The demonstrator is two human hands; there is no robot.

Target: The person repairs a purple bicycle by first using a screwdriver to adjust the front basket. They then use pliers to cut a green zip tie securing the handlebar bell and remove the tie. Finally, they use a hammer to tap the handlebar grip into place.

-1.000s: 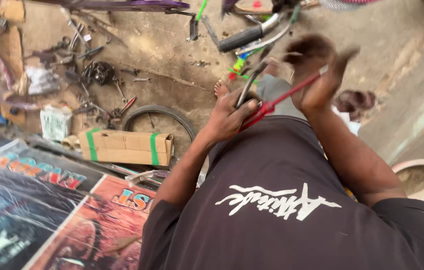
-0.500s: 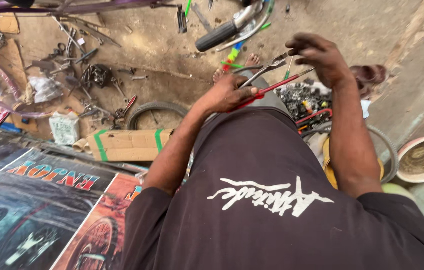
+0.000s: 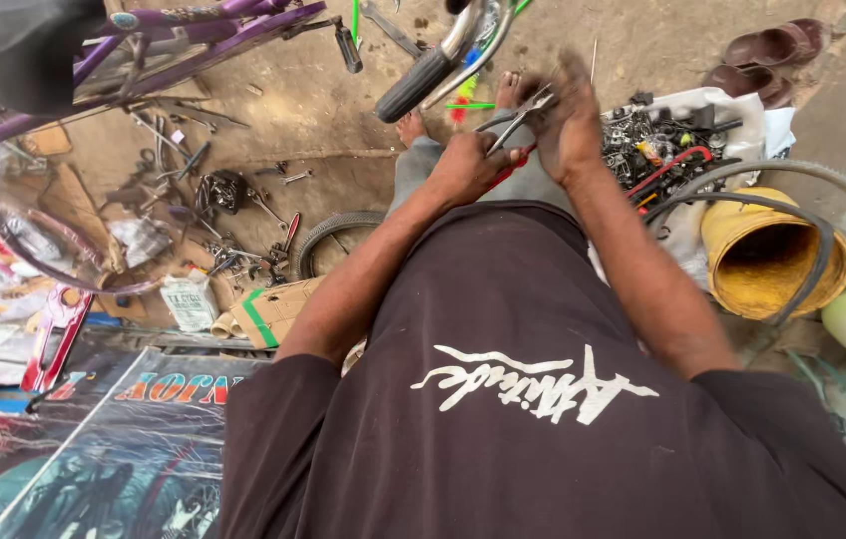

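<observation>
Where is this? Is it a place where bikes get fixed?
Most likely yes, an open-air bicycle repair spot. A purple bicycle frame lies on the dirt ground, loose tools are scattered about, and tyres sit nearby. The left hand holds red-handled pliers.

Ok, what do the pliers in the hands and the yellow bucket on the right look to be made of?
The pliers look like bare grey metal at the jaws, with red grips that are probably plastic or rubber sleeves; motion blur leaves this open. The left hand holds the grips, and the right hand is at the jaws. The yellow bucket looks like matte, scuffed plastic.
</observation>
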